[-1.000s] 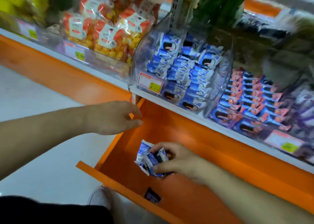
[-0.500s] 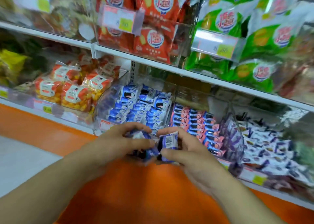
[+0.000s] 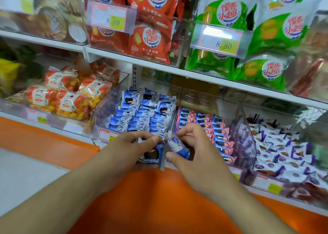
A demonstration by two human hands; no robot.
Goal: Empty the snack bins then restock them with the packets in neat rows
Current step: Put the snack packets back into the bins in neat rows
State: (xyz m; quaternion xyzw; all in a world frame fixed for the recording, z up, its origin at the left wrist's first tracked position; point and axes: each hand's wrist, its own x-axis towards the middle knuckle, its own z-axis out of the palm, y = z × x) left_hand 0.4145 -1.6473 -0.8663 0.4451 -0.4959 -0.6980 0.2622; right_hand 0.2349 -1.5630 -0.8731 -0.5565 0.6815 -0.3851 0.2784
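Together, left hand (image 3: 126, 151) and right hand (image 3: 192, 152) each pinched blue packets (image 3: 152, 155) before the clear bin (image 3: 104, 113) — fingers curled, likely squaring them for a row.

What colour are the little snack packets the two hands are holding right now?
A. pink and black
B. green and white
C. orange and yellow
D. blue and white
D: the left hand and the right hand each grip blue-and-white packets, the same kind that sits in rows in the clear bin just behind them.
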